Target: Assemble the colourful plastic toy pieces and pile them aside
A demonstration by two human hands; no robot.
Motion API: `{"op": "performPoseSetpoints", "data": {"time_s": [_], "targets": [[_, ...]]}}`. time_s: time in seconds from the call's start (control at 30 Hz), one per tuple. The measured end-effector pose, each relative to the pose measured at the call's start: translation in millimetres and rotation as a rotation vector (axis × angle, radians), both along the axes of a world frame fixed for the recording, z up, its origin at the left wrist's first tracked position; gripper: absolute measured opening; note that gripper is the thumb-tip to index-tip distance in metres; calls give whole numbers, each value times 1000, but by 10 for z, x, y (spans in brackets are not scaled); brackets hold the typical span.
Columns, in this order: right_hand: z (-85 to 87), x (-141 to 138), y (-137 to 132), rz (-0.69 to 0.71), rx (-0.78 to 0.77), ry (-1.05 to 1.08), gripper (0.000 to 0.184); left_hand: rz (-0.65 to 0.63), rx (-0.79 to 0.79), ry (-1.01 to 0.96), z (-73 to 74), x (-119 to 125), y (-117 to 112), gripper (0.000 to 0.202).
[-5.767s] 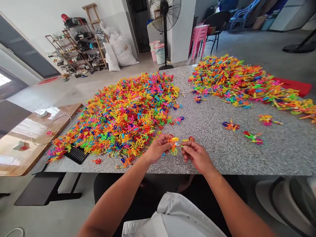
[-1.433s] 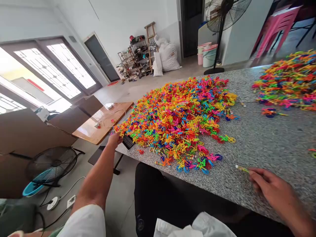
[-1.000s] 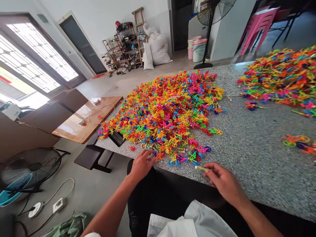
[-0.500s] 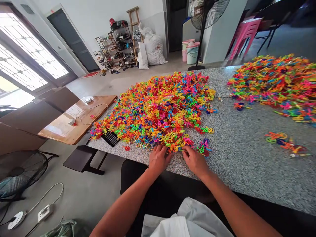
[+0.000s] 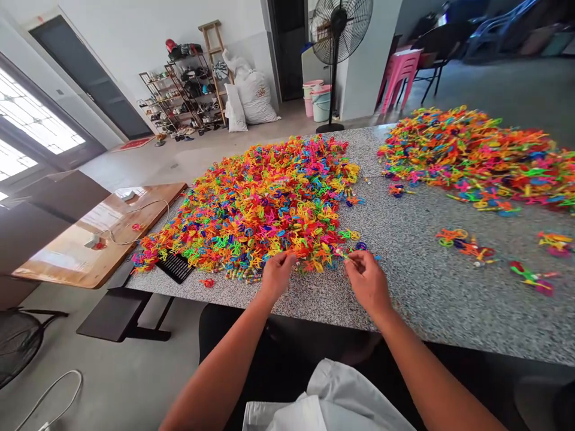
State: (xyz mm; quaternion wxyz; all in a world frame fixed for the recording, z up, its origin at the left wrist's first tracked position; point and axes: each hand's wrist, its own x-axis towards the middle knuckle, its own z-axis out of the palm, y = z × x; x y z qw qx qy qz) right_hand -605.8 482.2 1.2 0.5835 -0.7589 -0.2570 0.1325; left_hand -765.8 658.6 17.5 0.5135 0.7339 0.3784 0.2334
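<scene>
Grey speckled table [image 5: 314,302]: runs across in front of me, near edge just beyond my lap.
Left hand [image 5: 276,275]: at the near edge of the large pile [image 5: 265,203]; fingers drawn in towards one another. Whether a piece is caught between them, I cannot tell.
Right hand [image 5: 368,284]: thumb and fingers clamped on a slender stick [image 5: 342,254], pale end towards the pile; the remainder is hidden by my grip.
Clock centre: gap between both hands, twelve o'clock straight ahead.
Large pile: from nine to twelve o'clock; dense heap of small plastic pieces in yellow, orange, red, pink, green and blue, many with ring-shaped parts.
Second pile [image 5: 471,152]: two o'clock; similar colours, table surface visible between the two heaps.
Loose pieces [image 5: 467,246]: three o'clock, in small clusters, well apart from my right hand.
Red piece [image 5: 207,282]: nine o'clock, lying singly near the table edge.
Black slotted tray [image 5: 176,267]: nine o'clock, partly covered by the large pile.
Wooden board [image 5: 103,233]: farther out, between nine and ten, a pale cable across it.
Standing fan [image 5: 339,21]: twelve o'clock, beyond the table.
Pink stools [image 5: 403,72]: one o'clock, stacked.
</scene>
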Motion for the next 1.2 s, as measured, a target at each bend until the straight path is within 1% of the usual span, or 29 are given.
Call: {"op": "performPoseSetpoints", "data": {"time_s": [0.07,0.13,0.2,0.23,0.33,0.47,0.57,0.77,0.9,1.03,1.13,1.2], "targets": [[8,-175,-50,34,115,262,29,60,-310,-148,38,6,-37,32],[21,-337,-34,125,219,485,35,88,-550,-263,85,44,-89,30],[40,-449,18,192,296,609,39,83,-729,-326,135,97,-151,27],[51,-480,45,203,322,642,41,78,-803,-343,158,123,-184,25],[78,-495,101,211,371,684,43,58,-957,-376,201,186,-286,17],[69,-446,96,236,399,691,39,25,-1041,-376,199,233,-394,12],[36,-414,62,249,398,673,38,39,-1085,-349,198,255,-434,11],[-13,-347,-18,292,340,522,36,71,-1137,-305,252,273,-477,9],[-18,-327,-54,270,296,432,35,71,-1132,-305,231,268,-518,10],[-29,-340,-68,294,285,495,38,39,-1071,-328,186,261,-558,13],[-20,-364,-68,305,339,598,38,-4,-1030,-337,196,262,-570,14],[1,-379,-66,282,387,645,37,-14,-1053,-345,220,263,-564,12]]}}
